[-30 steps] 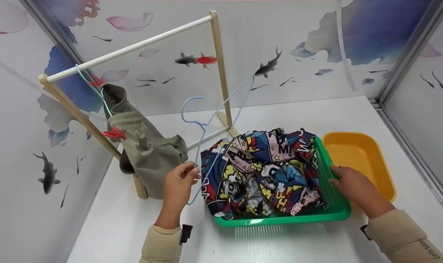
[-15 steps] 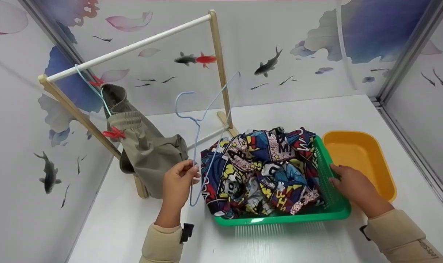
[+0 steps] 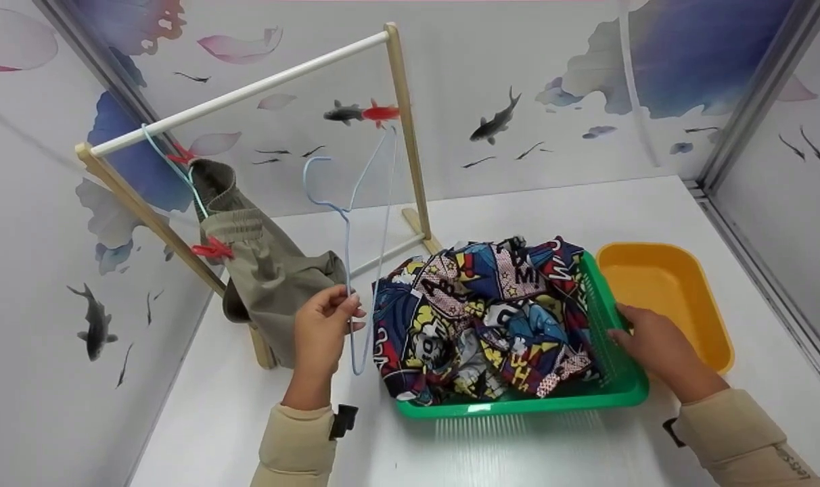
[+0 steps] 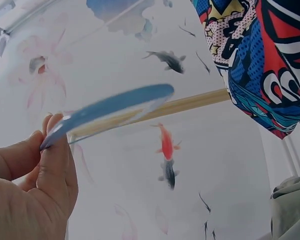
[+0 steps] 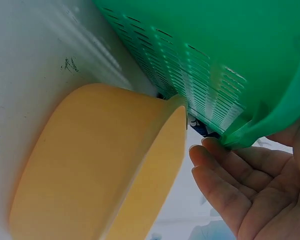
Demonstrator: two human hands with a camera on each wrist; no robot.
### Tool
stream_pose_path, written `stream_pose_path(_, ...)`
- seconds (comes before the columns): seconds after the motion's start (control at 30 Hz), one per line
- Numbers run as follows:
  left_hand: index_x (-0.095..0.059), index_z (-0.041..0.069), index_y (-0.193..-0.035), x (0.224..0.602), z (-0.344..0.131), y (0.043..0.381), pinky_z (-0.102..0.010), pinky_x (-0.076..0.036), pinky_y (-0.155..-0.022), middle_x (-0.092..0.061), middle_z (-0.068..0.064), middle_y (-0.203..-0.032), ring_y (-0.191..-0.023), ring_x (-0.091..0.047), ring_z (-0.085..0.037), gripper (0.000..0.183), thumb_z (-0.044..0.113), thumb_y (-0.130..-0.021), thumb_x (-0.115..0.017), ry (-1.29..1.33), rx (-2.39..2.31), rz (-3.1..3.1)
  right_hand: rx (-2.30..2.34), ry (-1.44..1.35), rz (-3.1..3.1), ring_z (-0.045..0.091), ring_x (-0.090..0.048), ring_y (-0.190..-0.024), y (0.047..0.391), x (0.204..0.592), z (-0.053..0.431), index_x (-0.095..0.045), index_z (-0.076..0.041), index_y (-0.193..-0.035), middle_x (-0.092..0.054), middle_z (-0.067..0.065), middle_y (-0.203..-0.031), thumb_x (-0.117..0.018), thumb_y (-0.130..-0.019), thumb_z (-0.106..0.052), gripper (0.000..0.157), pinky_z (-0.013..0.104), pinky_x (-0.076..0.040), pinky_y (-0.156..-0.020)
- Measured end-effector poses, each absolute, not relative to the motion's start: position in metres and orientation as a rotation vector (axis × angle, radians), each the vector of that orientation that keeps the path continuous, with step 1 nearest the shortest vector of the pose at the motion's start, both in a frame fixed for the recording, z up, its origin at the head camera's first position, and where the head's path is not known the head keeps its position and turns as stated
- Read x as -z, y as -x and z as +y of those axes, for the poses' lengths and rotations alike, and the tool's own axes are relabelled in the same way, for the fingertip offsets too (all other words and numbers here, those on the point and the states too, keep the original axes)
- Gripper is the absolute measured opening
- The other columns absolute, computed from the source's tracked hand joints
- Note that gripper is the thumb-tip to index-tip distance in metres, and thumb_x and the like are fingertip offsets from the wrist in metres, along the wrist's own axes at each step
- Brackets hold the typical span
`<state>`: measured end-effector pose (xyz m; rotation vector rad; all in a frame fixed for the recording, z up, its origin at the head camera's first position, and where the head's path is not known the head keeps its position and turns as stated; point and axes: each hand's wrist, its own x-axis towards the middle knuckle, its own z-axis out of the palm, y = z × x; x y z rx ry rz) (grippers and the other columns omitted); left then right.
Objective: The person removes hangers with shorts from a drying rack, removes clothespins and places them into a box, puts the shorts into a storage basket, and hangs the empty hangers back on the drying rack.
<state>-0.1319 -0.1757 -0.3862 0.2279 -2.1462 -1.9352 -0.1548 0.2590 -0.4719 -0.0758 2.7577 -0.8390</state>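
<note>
My left hand (image 3: 325, 331) pinches the lower side of a light blue wire hanger (image 3: 348, 250) between thumb and fingertips, its hook pointing up and left. In the left wrist view the hanger (image 4: 110, 102) shows as a blurred blue loop beyond the fingers. My right hand (image 3: 664, 345) holds the right rim of a green slotted basket (image 3: 518, 408), thumb inside and fingers under the edge in the right wrist view. Crumpled comic-print fabric (image 3: 491, 318) fills the basket and spills over its left side; its garment type is unclear.
Behind my left hand stands a wooden rack (image 3: 404, 135) with a white bar (image 3: 247, 86). Khaki pants (image 3: 268, 277) hang there from a pale green hanger (image 3: 170, 162), held by red clips (image 3: 212, 247). A yellow tub (image 3: 664, 291) sits right of the basket.
The blue hanger has turned and shifted left in my left hand, its far corner swinging from above the basket to beside the rack's right post. My right hand stays on the basket rim.
</note>
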Motion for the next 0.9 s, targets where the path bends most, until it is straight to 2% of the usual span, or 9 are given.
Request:
stream_pose_path(0.23, -0.059, -0.015, -0.110, 0.381, -0.172, 0.144, -0.024, -0.056, -0.058, -0.060, -0.009, -0.082, -0.066, -0.063, -0.009, 0.021, -0.008, -0.090, -0.060, -0.240, 1.955, -2.070, 0.872, 0.061, 2.741, 0.038, -0.059, -0.097, 0.156, 0.471, 0.259, -0.032, 0.018, -0.140, -0.052, 0.036, -0.124, -0.060, -0.097, -0.019, 0.063, 0.053, -0.051, -0.087)
stream_pose_path(0.67, -0.058, -0.016, -0.106, 0.365, -0.156, 0.166, -0.026, -0.056, -0.055, -0.060, -0.008, -0.079, -0.063, -0.062, -0.010, 0.017, -0.010, -0.090, -0.060, -0.272, 2.062, -1.945, 0.989, 0.026, 2.698, 0.034, -0.061, -0.092, 0.158, 0.471, 0.261, -0.041, 0.017, -0.134, -0.058, 0.032, -0.116, -0.061, -0.095, -0.014, 0.053, 0.050, -0.054, -0.082)
stream_pose_path(0.9, -0.059, -0.014, -0.105, 0.361, -0.152, 0.175, -0.025, -0.056, -0.055, -0.060, -0.008, -0.080, -0.064, -0.061, -0.011, 0.016, -0.008, -0.091, -0.060, -0.290, 2.080, -1.941, 1.016, -0.003, 2.610, 0.032, -0.064, -0.092, 0.162, 0.471, 0.265, -0.040, 0.018, -0.134, -0.061, 0.030, -0.113, -0.063, -0.095, -0.019, 0.059, 0.049, -0.054, -0.083)
